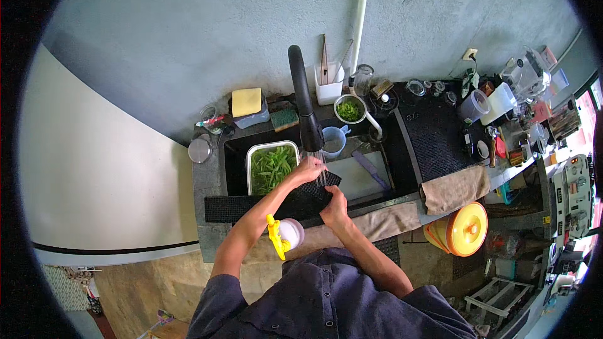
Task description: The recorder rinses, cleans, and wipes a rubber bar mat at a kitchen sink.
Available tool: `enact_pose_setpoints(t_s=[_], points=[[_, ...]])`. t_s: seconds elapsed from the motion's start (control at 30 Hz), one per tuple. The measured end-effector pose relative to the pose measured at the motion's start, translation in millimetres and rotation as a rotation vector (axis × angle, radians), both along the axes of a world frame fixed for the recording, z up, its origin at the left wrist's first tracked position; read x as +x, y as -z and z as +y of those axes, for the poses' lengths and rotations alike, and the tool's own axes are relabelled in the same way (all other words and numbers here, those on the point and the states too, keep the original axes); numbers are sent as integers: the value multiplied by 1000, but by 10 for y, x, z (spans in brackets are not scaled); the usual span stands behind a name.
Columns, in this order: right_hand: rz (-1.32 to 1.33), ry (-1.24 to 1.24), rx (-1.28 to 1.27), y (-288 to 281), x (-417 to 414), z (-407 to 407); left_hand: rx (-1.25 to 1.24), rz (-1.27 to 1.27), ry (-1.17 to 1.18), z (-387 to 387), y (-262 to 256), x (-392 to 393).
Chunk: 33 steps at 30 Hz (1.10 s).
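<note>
Water runs from the black faucet (310, 127) over a black textured rubber mat (314, 189) above the sink. My right hand (335, 207) grips the mat's right edge. Under the stream, my left hand (308, 169) is at the mat's upper side; its fingers are blurred by the water, so whether they pinch the mat is unclear. Left of that hand, a white-rimmed tub (297, 150) holds green leaves (273, 167) in water. To the right, a knife (371, 170) lies on a white cutting board (351, 176) in the sink.
Behind the basin are a blue measuring jug (334, 141), a strainer (337, 115) of chopped greens, a sponge (284, 119) and a white utensil holder (329, 90). A spray bottle (291, 234) is by the front edge. A yellow lidded bucket (471, 230) stands at right.
</note>
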State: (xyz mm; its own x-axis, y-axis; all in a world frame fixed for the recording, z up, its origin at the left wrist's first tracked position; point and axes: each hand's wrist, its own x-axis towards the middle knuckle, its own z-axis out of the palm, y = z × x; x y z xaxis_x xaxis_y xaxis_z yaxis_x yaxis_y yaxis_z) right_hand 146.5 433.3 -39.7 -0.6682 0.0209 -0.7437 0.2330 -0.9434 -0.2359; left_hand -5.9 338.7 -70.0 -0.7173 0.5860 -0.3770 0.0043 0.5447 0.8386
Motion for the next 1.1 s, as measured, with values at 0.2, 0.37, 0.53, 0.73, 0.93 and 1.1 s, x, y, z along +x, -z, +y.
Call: enact_pose_setpoints(t_s=[0.2, 0.37, 0.53, 0.73, 0.93, 1.1], points=[[55, 48, -97, -68, 34, 49, -10, -27, 113, 118, 2, 26], [-26, -8, -63, 62, 10, -10, -96, 91, 75, 23, 311, -31], [-59, -26, -47, 364, -4, -6, -8, 101, 126, 21, 493, -79], [-51, -78, -11, 57, 33, -142, -206, 165, 121, -143, 490, -43], [-38, -60, 11, 610, 13, 36, -94, 99, 206, 68, 363, -44], [16, -30, -62, 63, 47, -60, -188, 130, -51, 33, 262, 55]])
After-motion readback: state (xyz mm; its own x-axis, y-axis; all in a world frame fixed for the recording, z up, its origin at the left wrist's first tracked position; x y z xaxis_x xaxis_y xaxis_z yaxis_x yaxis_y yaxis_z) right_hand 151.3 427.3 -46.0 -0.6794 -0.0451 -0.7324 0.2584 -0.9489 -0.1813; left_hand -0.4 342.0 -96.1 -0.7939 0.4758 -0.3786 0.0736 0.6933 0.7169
